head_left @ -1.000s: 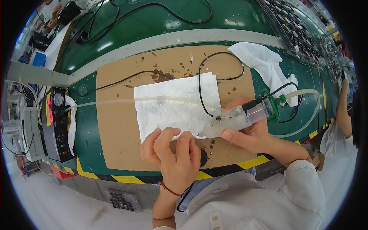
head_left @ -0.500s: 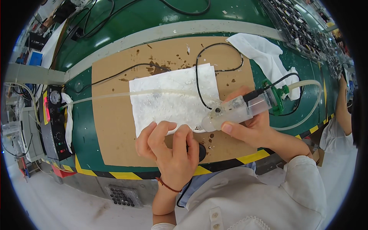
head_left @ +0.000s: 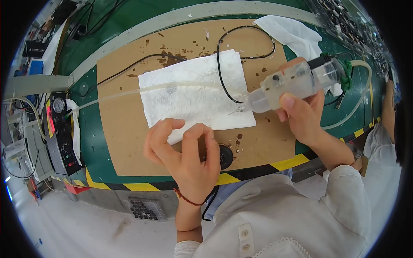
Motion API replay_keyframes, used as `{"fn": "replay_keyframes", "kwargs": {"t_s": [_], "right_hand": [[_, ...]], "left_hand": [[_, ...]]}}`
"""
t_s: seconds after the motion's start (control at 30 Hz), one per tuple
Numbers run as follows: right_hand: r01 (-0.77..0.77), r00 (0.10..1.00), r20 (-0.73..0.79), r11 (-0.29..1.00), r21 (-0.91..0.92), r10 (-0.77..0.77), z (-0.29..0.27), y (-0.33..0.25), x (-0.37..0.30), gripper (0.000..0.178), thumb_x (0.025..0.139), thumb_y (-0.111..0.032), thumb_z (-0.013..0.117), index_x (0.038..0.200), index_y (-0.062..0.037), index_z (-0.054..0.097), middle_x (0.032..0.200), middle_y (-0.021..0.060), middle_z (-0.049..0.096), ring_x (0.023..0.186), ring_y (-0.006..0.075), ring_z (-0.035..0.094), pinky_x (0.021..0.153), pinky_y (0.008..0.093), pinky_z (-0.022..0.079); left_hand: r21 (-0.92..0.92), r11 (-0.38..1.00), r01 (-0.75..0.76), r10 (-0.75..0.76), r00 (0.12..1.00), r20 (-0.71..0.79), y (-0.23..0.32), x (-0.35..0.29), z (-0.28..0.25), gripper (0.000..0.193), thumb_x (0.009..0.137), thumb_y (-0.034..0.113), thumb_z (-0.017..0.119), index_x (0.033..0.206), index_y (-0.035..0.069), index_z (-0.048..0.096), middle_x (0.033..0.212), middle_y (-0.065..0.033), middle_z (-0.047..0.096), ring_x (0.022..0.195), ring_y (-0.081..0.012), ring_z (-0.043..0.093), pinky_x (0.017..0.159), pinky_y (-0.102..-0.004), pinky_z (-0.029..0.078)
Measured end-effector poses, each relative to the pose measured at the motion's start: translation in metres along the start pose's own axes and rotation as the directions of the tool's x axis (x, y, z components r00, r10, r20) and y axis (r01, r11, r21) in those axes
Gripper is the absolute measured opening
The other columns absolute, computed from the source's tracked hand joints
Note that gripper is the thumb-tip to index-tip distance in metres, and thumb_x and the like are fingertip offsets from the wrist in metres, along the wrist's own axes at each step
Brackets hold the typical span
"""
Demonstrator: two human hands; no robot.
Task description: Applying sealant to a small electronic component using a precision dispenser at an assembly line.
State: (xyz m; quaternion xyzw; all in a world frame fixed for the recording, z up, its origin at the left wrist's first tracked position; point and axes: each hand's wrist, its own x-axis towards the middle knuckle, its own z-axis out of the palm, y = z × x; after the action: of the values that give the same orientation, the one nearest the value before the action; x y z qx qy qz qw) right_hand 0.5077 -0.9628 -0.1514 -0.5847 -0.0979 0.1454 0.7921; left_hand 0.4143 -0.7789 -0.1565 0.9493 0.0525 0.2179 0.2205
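**Green, white and tan, edged in yellow and black**

The barrel [head_left: 269, 92] is clear to milky white, its cap [head_left: 346, 75] green, the hose [head_left: 369, 86] a faintly yellowish white. Cable [head_left: 220, 69] and disc [head_left: 226, 157] are black. The cloth [head_left: 193, 101] is white, flecked with whitish bits; the bunched rag [head_left: 292, 35] is plain white. The cardboard [head_left: 122, 129] is tan, spattered with dark brown spots. The bench [head_left: 92, 142] is deep green, with slanting yellow-and-black stripes [head_left: 289, 163] along its near edge. The control box [head_left: 63, 133] is black, with a pink and yellow label [head_left: 50, 121]. The bracelet [head_left: 188, 199] is reddish brown, the shirt [head_left: 297, 217] off-white.
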Motion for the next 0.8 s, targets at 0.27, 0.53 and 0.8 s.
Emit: {"fn": "replay_keyframes", "kwargs": {"t_s": [0.27,0.53,0.8], "right_hand": [[0.104,0.992,-0.064,0.992,-0.069,-0.108,0.008,0.008,0.007,0.027,0.082,-0.006,0.068,0.105,0.0004,0.055,0.087,0.0047,0.064,0.063,0.0052,0.054,0.049,0.0197,0.040],[-0.201,0.977,-0.121,0.939,-0.280,0.174,0.010,0.003,0.010,0.034,0.086,-0.032,0.063,0.094,0.0000,0.053,0.061,0.0038,0.054,0.041,0.0072,0.044,0.035,0.0201,0.029],[-0.253,0.960,-0.196,0.920,-0.300,0.200,0.012,0.004,0.014,0.043,0.086,-0.041,0.062,0.096,-0.0009,0.051,0.065,0.0038,0.054,0.043,0.0063,0.043,0.036,0.0192,0.028]], "left_hand": [[-0.591,0.775,0.225,-0.307,0.951,-0.040,-0.016,-0.007,-0.002,0.013,0.085,0.016,0.058,0.092,0.006,0.062,0.116,-0.0110,0.043,0.114,-0.0274,0.036,0.096,-0.0399,0.028],[-0.867,-0.494,-0.063,-0.214,0.975,0.051,-0.041,-0.012,-0.011,0.066,0.093,0.065,0.022,0.134,0.017,0.044,0.136,-0.0089,0.038,0.122,-0.0278,0.035,0.104,-0.0447,0.027],[-0.773,-0.634,-0.021,-0.132,0.988,0.082,-0.046,-0.010,-0.008,0.056,0.094,0.055,0.032,0.133,0.017,0.040,0.134,-0.0040,0.037,0.124,-0.0267,0.032,0.103,-0.0445,0.026]]}}
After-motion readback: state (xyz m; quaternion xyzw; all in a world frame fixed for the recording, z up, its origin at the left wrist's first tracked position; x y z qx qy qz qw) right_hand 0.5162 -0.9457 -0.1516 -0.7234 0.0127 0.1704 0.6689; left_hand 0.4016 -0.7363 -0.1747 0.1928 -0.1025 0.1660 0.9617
